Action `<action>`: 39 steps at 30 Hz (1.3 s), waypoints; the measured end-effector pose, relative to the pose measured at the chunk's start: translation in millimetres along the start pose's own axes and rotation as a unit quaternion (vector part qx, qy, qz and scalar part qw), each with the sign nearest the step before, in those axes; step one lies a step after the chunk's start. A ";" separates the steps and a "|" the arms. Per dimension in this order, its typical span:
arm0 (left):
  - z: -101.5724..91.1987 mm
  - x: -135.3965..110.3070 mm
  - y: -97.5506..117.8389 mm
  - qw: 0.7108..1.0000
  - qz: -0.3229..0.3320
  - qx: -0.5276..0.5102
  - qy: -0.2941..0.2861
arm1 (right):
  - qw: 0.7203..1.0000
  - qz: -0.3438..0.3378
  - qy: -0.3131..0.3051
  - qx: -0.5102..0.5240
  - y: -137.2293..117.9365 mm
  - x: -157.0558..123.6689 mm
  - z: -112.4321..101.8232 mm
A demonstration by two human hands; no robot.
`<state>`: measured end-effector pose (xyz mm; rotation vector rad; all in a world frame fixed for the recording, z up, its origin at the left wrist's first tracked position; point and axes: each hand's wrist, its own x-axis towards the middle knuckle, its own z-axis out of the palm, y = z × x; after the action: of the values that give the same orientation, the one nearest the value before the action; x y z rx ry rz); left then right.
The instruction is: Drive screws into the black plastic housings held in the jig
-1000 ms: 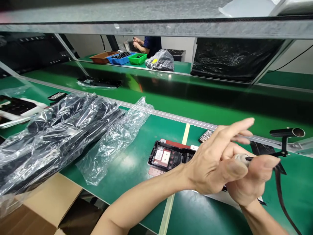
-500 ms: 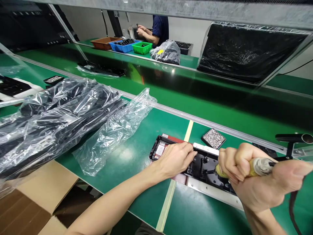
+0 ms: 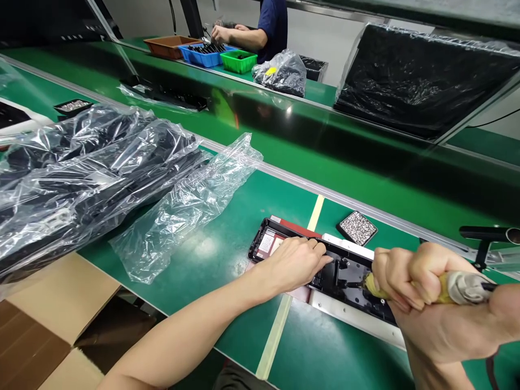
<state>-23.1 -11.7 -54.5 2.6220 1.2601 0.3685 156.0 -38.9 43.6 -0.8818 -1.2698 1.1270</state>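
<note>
A long black plastic housing [image 3: 260, 236] lies in a white fixture [image 3: 335, 305], with its hollow inside facing up. My left hand [image 3: 298, 262] rests across the housing near its middle, its fingers bent and gripping it. In my right hand [image 3: 434, 309] is an electric screwdriver [image 3: 467, 287] with a yellow-wrapped body, held at a slant over the right part of the housing. Its tip points down into the housing; the exact contact spot is hard to make out. A small black tray of screws [image 3: 358, 227] sits just behind the fixture.
Clear plastic bags with long black parts [image 3: 122, 179] cover the left of the green bench. An open cardboard box [image 3: 60, 303] stands below its front edge. At right is a black tube on a stand [image 3: 487, 234]. Across the divider, a co-worker [image 3: 272, 32] handles something beside coloured bins [image 3: 239, 62].
My right hand and the screwdriver have shifted slightly right and down in view. My left hand keeps its place on the housing. The whole view has tilted a little.
</note>
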 end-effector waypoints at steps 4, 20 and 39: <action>-2.2 0.8 1.2 1.000 -0.002 -0.004 -0.007 | 1.000 0.007 0.004 -0.008 -1.1 0.3 0.9; -3.2 1.0 1.0 1.000 -0.003 -0.012 0.004 | 0.999 -0.011 -0.039 -0.012 -3.5 2.3 0.3; -3.8 0.6 1.3 1.000 -0.004 -0.017 0.000 | 0.999 -0.004 0.015 -0.032 -7.5 2.5 12.8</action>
<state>-22.9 -11.8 -50.4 2.5867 1.2533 0.3845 144.3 -39.5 53.0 -0.9375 -1.2890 1.0682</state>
